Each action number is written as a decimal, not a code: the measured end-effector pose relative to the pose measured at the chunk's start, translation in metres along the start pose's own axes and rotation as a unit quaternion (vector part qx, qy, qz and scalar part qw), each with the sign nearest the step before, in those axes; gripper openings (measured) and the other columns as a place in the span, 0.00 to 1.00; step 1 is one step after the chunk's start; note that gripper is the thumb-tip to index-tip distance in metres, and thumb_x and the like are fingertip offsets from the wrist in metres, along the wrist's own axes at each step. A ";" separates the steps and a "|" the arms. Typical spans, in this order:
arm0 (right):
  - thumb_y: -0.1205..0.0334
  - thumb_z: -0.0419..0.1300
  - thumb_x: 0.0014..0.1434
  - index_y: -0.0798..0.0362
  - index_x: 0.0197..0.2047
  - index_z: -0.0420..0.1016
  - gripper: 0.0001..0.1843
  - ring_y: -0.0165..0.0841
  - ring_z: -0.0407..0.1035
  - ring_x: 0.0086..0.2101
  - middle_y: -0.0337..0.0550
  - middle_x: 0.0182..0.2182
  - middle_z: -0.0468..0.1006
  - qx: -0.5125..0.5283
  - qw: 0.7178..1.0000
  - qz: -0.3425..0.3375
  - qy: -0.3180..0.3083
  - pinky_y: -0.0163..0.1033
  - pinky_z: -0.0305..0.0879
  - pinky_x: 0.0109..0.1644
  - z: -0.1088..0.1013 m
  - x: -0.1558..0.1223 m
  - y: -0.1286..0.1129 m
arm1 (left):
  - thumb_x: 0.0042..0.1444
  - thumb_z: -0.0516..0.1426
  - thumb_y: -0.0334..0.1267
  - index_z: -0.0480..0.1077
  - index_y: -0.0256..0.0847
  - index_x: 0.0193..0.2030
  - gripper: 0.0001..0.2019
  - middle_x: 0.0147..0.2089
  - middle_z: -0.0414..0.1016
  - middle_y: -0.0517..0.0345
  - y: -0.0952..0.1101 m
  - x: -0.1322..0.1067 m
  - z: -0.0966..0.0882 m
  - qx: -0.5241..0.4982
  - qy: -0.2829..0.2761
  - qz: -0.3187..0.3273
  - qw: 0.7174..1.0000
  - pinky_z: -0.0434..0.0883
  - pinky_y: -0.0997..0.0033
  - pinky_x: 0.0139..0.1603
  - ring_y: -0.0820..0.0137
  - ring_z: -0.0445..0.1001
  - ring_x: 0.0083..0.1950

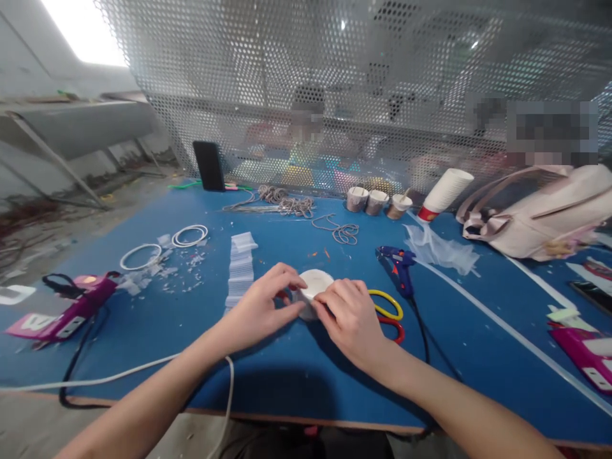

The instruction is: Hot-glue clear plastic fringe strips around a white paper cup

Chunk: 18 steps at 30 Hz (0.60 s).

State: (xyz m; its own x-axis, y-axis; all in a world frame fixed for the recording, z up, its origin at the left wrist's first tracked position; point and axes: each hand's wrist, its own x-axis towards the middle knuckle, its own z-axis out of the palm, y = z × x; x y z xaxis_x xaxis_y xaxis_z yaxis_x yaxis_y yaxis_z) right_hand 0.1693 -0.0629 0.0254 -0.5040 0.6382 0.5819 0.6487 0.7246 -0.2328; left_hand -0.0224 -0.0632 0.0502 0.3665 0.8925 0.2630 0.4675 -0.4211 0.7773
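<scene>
A small white paper cup (pixel 315 282) stands at the middle of the table, its round end facing up and something pale around its side. My left hand (pixel 270 298) curves its fingers and thumb against the cup's left side. On the right, my right hand (pixel 351 317) is closed, its fingertips pressed to the near right of the rim; the fingers hide part of that side. Scissors (pixel 388 305) with yellow and red handles lie just beyond my right hand. A pleated, whitish strip (pixel 240 271) lies left of the cup, partly behind my left hand.
A blue glue gun (pixel 399 264) lies at right, its black cord trailing forward. Farther back are grey cord (pixel 296 205), small cups (pixel 377 202), a cup stack (pixel 447 191) and a phone (pixel 209 166). White rings (pixel 189 236) and a purple power strip (pixel 81 306) lie left. A perforated screen closes off the back.
</scene>
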 end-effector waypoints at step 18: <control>0.58 0.52 0.63 0.52 0.38 0.73 0.11 0.35 0.73 0.34 0.44 0.33 0.77 0.026 0.974 0.222 0.035 0.39 0.68 0.38 -0.078 -0.075 0.075 | 0.55 0.52 0.26 0.61 0.41 0.45 0.12 0.50 0.67 0.48 -0.015 -0.009 0.011 0.178 0.062 0.109 0.976 0.74 0.66 0.43 0.66 0.72 0.49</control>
State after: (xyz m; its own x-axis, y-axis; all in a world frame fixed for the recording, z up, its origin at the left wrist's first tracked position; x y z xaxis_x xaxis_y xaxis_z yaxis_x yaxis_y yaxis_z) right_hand 0.2998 -0.0767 0.0253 -0.1396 0.8737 0.4659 0.7628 0.3949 -0.5120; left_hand -0.0244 -0.0668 0.0298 0.3985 0.7782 0.4854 0.6473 -0.6136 0.4523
